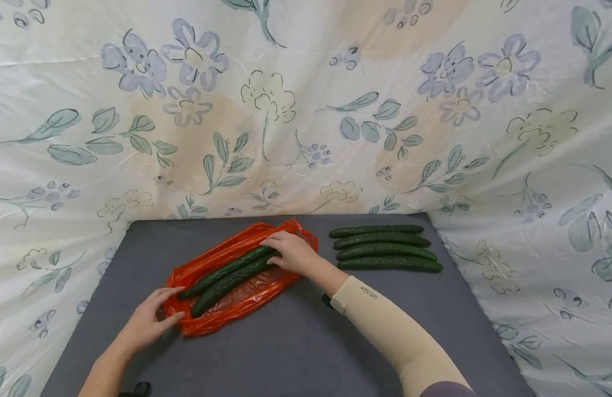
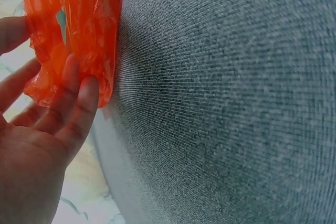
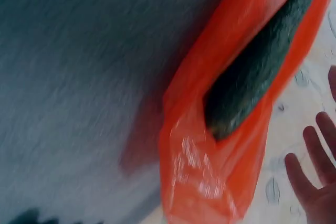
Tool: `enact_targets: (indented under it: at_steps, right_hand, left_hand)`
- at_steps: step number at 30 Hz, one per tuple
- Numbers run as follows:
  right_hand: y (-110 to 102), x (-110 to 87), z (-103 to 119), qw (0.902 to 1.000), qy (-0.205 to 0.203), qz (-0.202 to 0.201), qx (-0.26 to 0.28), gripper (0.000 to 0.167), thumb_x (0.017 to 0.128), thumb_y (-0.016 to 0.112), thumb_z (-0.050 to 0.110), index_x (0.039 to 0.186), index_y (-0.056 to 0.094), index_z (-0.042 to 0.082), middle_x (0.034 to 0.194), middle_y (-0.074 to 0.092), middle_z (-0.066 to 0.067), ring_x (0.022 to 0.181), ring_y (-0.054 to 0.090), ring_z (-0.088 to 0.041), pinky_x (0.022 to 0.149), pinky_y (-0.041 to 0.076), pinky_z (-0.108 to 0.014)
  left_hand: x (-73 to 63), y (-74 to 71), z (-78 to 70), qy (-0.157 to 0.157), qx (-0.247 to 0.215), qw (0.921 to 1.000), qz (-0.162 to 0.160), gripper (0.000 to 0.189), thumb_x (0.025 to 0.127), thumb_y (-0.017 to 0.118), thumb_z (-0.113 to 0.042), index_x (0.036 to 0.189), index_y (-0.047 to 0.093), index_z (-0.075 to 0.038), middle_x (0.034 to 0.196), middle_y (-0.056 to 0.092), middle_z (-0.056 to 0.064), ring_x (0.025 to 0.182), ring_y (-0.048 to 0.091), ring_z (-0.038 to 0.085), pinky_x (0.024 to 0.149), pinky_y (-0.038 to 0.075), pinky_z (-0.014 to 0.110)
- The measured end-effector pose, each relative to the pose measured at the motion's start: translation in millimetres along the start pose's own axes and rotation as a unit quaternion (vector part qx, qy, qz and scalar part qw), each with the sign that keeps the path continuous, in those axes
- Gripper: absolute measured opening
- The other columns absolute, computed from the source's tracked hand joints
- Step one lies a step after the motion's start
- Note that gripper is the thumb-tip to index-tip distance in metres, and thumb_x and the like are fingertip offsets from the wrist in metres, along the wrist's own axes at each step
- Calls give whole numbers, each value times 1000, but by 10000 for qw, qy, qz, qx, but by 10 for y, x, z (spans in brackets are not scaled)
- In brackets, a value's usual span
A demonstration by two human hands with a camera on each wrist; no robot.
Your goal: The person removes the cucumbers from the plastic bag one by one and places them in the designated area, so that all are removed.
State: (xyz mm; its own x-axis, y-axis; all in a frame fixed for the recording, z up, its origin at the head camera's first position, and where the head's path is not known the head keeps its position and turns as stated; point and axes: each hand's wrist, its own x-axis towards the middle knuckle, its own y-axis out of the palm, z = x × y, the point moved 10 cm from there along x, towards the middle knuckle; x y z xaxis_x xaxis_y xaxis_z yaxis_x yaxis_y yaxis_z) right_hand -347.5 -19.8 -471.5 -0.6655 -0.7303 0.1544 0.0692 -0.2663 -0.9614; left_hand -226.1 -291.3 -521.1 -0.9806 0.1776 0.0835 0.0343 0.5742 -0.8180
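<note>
Two dark green cucumbers (image 1: pixel 232 283) lie side by side on a spread red plastic bag (image 1: pixel 246 302), slanting up to the right. At the bag's left end is my left hand (image 1: pixel 146 322), its thumb and fingers spread beside the cucumber tips. The left wrist view shows these fingers (image 2: pixel 86 95) against the crinkled red plastic. My right hand (image 1: pixel 292 255) reaches over the far right end of the cucumbers and hides their tips. In the right wrist view its fingers (image 3: pixel 317 148) are spread, beside a cucumber (image 3: pixel 252 72) lying in the bag.
Several more cucumbers (image 1: pixel 385 251) lie in a neat stack of rows at the right back of the grey table (image 1: pixel 286 358). Floral cloth (image 1: pixel 306 110) hangs behind and along both sides. A small black object (image 1: pixel 143 388) shows at the lower left.
</note>
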Motion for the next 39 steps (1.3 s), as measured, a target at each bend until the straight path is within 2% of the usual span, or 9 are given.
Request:
enact_targets:
  at_steps: [6, 10, 14, 18, 22, 30, 39]
  right_hand:
    - [324, 142, 10, 9979, 159, 546, -313, 54, 91, 76, 33, 141, 60, 22, 140, 60, -1, 129, 56, -19, 102, 50, -34]
    - [472, 170, -67, 9954, 432, 725, -442, 53, 91, 76, 33, 141, 61, 24, 136, 61, 1, 126, 56, -19, 97, 52, -32]
    - [562, 187, -120, 9927, 668, 858, -524, 51, 92, 76, 32, 140, 61, 25, 131, 60, 1, 123, 54, -19, 93, 52, -31]
    - [648, 192, -101, 9902, 648, 1038, -671, 44, 92, 76, 29, 133, 62, 23, 129, 58, 0, 123, 53, -21, 97, 51, -36]
    - [701, 192, -79, 9891, 571, 1118, -771, 42, 92, 75, 29, 131, 63, 22, 129, 58, 1, 123, 55, -20, 99, 49, -41]
    - [573, 182, -21, 9926, 263, 958, -705, 39, 95, 72, 27, 132, 66, 17, 126, 60, -1, 119, 55, -18, 98, 50, -27]
    - [45, 83, 7, 9965, 0, 344, -764, 37, 95, 72, 19, 131, 65, 13, 126, 58, -4, 117, 54, -20, 100, 47, -30]
  left_hand:
    - [13, 10, -14, -21, 41, 10000, 42, 56, 92, 75, -33, 138, 59, -5, 133, 57, 19, 114, 60, 38, 79, 57, 37]
    - [11, 27, -12, -28, 108, 9999, 42, 56, 92, 75, -34, 138, 59, -6, 133, 57, 18, 115, 60, 39, 81, 56, 42]
    - [1, 16, -21, 8, 109, 9999, -36, 55, 91, 76, -33, 137, 60, -6, 131, 58, 17, 113, 61, 37, 80, 56, 38]
    - [-6, 13, -22, 8, 60, 10000, -52, 54, 91, 76, -32, 136, 61, -6, 130, 58, 17, 112, 61, 36, 78, 56, 33]
    - [-2, 19, -12, -45, 33, 10000, -11, 55, 92, 75, -32, 137, 60, -6, 131, 58, 17, 113, 61, 37, 78, 56, 33]
    - [7, 20, -14, -67, 53, 10000, 29, 60, 92, 75, -32, 141, 56, -4, 133, 56, 20, 109, 62, 35, 78, 56, 36]
    - [4, 7, 6, -81, 125, 9999, 42, 65, 92, 75, -34, 143, 52, -3, 134, 55, 23, 108, 63, 37, 78, 56, 43]
